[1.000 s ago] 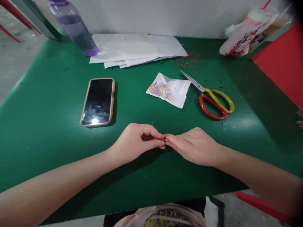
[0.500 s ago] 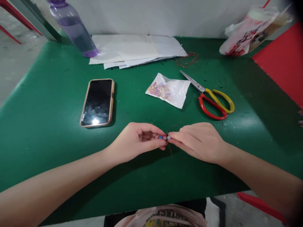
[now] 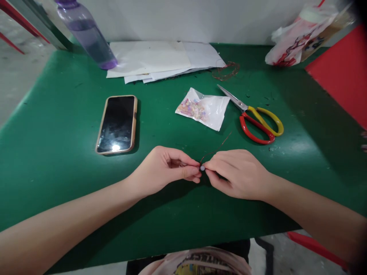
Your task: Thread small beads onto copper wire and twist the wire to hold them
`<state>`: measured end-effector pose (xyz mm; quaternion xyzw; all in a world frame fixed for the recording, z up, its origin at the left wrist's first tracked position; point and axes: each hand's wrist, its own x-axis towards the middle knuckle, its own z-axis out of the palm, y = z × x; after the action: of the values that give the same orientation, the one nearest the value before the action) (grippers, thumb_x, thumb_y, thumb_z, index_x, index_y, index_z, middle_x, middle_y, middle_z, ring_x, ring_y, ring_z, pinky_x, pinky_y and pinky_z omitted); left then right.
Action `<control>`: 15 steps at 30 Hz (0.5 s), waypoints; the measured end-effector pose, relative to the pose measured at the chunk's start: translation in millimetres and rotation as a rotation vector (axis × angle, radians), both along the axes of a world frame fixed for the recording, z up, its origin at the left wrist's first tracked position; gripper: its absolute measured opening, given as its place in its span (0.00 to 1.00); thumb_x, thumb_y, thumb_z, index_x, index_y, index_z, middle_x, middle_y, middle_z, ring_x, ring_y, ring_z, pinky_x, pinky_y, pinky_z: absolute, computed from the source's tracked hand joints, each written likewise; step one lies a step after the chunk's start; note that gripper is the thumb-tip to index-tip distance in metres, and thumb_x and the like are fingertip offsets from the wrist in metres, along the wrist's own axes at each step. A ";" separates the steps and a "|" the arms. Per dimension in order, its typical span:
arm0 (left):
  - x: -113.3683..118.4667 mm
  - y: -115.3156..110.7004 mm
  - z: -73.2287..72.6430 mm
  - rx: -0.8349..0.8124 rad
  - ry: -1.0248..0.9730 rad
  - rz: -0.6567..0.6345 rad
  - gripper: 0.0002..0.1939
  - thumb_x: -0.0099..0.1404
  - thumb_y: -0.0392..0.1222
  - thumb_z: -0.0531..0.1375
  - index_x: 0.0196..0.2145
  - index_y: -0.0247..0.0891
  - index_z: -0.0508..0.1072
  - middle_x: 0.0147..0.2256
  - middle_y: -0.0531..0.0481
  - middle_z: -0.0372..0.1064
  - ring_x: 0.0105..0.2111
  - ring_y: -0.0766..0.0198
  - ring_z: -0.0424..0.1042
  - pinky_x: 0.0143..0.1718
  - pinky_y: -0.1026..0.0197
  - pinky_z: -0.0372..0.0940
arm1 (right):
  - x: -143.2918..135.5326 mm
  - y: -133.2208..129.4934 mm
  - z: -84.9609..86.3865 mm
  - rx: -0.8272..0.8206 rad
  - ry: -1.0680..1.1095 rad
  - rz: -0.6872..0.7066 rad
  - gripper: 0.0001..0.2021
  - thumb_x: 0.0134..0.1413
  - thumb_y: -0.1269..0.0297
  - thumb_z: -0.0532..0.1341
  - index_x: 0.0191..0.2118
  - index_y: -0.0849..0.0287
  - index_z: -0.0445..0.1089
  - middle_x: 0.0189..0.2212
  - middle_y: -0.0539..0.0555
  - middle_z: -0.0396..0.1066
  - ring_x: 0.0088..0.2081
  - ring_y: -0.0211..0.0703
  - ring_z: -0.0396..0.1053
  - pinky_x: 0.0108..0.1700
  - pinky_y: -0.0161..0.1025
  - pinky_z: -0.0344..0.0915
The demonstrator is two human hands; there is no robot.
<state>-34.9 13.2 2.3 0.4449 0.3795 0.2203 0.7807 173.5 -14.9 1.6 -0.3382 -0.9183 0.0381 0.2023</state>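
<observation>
Over the desk's (image 3: 172, 225) near half, the left hand (image 3: 156, 168) is pinching wire (image 3: 225, 140); the right hand (image 3: 241, 173) is touching a bead (image 3: 202, 168), its grip unclear.

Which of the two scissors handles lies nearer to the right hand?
The red handle, on the side toward the right hand; the yellow handle lies beyond it.

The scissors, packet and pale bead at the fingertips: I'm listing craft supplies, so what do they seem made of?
Scissors: silvery, shiny blades, probably steel; glossy red and yellow handles, likely plastic. Packet: creased, shiny, partly clear film, likely plastic. Pale bead: smooth, rounded, slightly glossy; glass, stone or plastic.
</observation>
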 end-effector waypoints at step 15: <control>-0.2 -5.2 0.1 -0.127 -0.009 0.004 0.05 0.53 0.35 0.65 0.30 0.34 0.76 0.28 0.50 0.77 0.30 0.63 0.77 0.37 0.62 0.72 | -8.1 -8.1 -0.2 -0.203 0.010 -0.087 0.12 0.57 0.69 0.49 0.25 0.59 0.62 0.12 0.43 0.55 0.16 0.29 0.54 0.21 0.33 0.46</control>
<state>-35.2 8.0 2.4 0.3927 0.3900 0.1992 0.8087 165.3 -22.9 1.4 -0.3965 -0.8930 0.1239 0.1731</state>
